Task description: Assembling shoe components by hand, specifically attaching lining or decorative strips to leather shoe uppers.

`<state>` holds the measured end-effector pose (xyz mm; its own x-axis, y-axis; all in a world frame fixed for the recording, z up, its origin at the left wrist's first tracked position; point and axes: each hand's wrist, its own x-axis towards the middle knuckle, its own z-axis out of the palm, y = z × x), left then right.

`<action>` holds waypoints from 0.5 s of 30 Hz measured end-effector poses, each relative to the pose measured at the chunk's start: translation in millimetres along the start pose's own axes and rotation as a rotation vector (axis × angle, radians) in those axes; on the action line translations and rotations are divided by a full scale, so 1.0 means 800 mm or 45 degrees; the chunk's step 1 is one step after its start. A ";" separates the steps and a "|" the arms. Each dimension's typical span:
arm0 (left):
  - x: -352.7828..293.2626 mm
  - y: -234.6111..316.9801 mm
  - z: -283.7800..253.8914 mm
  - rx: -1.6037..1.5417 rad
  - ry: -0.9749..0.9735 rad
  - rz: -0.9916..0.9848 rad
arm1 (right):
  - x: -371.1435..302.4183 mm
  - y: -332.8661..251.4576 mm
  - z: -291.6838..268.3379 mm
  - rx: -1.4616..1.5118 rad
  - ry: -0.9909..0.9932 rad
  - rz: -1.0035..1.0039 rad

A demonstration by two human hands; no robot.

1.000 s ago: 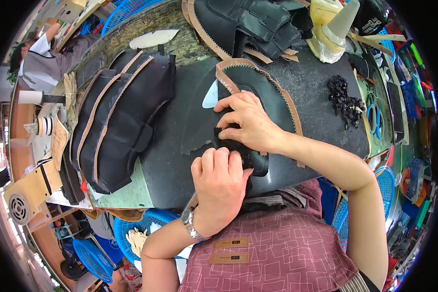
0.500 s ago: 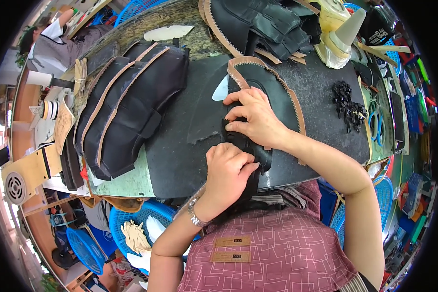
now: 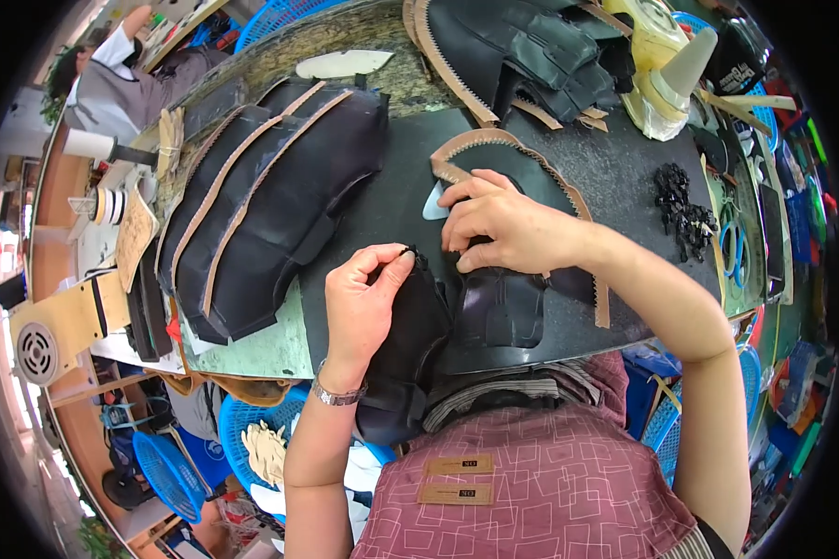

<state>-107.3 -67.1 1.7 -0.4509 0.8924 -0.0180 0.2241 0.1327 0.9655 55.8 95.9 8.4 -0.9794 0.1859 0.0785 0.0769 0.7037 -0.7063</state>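
My left hand [image 3: 359,303] pinches the upper end of a black leather piece [image 3: 410,326] between thumb and fingers. The piece hangs down past the table's front edge toward my lap. Just to its right, my right hand [image 3: 508,224] has its fingers curled and thumb pressed in on a black leather panel [image 3: 501,307] lying on the dark work mat. A tan strip with a zigzag-cut edge [image 3: 559,172] borders this panel's far and right sides. What sits under the right fingertips is hidden. A pale blue triangular piece [image 3: 433,201] lies beside those fingers.
On the left lie overlapping black leather panels [image 3: 298,186] with tan edges. More leather pieces [image 3: 555,61] are piled at the back, near a yellowish container with a cone-shaped top [image 3: 685,65]. Small black parts [image 3: 685,210] and blue-handled scissors [image 3: 734,252] lie right. Another person [image 3: 112,84] sits far left.
My left hand has moved left and slightly up, drawing the black leather piece away from my right hand. The right hand stays on the panel. The whole view has shifted a little.
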 end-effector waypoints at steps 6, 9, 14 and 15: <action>0.005 0.001 0.004 -0.231 -0.141 -0.251 | 0.017 0.000 -0.007 0.100 -0.198 -0.067; 0.007 0.006 0.004 -0.246 -0.161 -0.267 | 0.024 -0.003 -0.006 0.044 -0.268 -0.041; 0.006 0.004 0.004 -0.147 -0.164 -0.258 | 0.025 -0.006 -0.001 -0.037 -0.251 -0.072; 0.006 0.003 0.004 -0.102 -0.159 -0.241 | 0.026 -0.007 -0.002 -0.038 -0.274 -0.052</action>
<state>-106.3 -60.9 3.0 -0.3666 0.9020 -0.2278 0.0744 0.2725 0.9593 35.5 97.3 15.0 -0.9988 0.0083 -0.0479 0.0388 0.7284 -0.6840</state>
